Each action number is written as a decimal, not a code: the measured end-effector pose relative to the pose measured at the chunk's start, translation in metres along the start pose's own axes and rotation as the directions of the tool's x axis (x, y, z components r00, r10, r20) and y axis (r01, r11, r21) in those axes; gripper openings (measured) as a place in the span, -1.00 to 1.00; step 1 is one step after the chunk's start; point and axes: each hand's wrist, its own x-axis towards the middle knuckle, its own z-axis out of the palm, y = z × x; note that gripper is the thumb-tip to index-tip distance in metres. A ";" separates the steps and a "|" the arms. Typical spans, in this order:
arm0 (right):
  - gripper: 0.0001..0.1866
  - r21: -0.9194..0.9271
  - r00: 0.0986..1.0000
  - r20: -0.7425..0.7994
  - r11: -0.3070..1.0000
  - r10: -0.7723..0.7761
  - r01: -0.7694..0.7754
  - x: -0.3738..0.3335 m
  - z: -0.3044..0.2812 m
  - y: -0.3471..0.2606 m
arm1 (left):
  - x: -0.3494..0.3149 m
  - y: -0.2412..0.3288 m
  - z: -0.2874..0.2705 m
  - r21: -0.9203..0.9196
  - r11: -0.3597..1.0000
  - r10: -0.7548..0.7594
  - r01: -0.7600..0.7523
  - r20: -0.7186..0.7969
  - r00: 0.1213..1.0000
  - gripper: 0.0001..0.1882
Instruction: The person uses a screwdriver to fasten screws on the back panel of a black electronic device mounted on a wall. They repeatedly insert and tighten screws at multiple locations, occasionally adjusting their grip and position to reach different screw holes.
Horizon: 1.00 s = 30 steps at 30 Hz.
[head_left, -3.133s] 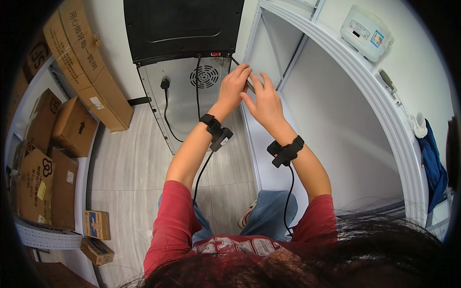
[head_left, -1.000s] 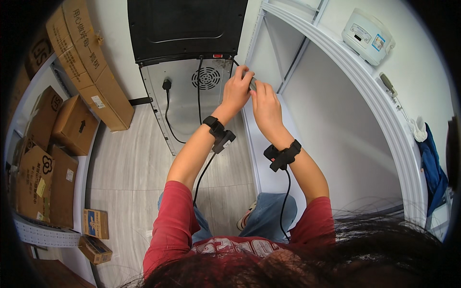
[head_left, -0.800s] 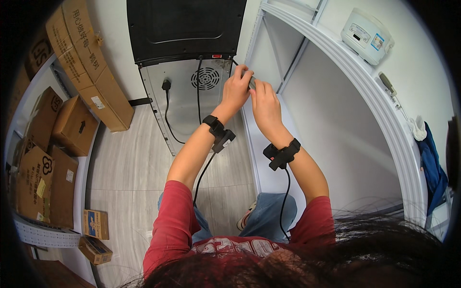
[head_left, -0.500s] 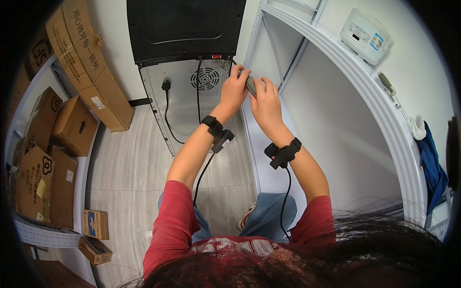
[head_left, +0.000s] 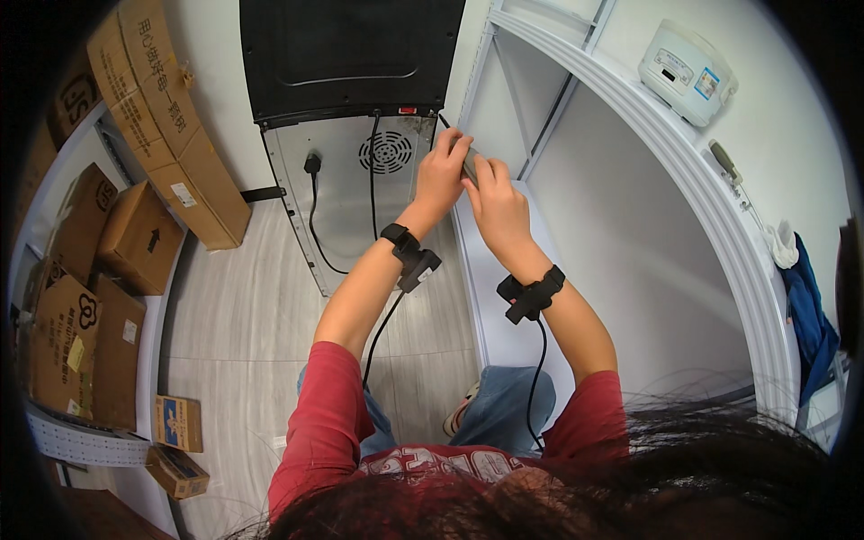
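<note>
Compared with about three seconds ago, the right hand (head_left: 500, 205) has drawn its outstretched fingers in, and they now curl around the handle of a grey-handled tool (head_left: 470, 164). The left hand (head_left: 440, 173) sits slightly lower than it did, and more of the tool's dark shaft shows above it. Both hands have a narrow, closed grip on the tool, the left one nearer the shaft, the right one at the near end. The tool slants up and left, its shaft reaching the lower right corner of a black panel (head_left: 353, 58); whether the tip touches is too small to tell. Below the panel's lower edge is a metal plate (head_left: 346, 211) with a round vent (head_left: 385, 152), a plugged-in black cord (head_left: 314, 207) left of it. To the right, a pale rice cooker (head_left: 686, 74) rests by the edge of a white shelf (head_left: 760, 288).
</note>
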 end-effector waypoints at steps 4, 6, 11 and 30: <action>-0.60 0.007 0.999 -0.022 0.999 -0.032 0.032 -0.001 -0.002 0.004 | 0.000 0.002 0.002 -0.004 0.999 0.037 -0.037 -0.059 0.998 -0.50; -0.62 0.015 0.999 -0.032 0.999 -0.028 0.028 -0.002 -0.003 0.004 | -0.001 0.003 0.001 0.009 0.999 0.035 -0.035 -0.048 0.998 -0.53; -0.60 0.028 0.998 -0.030 0.998 -0.048 0.049 -0.004 0.000 0.006 | -0.002 0.002 -0.003 0.021 1.000 0.004 -0.004 -0.014 1.000 -0.57; -0.60 0.036 0.997 -0.046 0.997 -0.065 0.067 0.002 0.003 0.005 | 0.000 0.000 -0.002 0.034 0.999 -0.008 0.009 -0.037 0.999 -0.57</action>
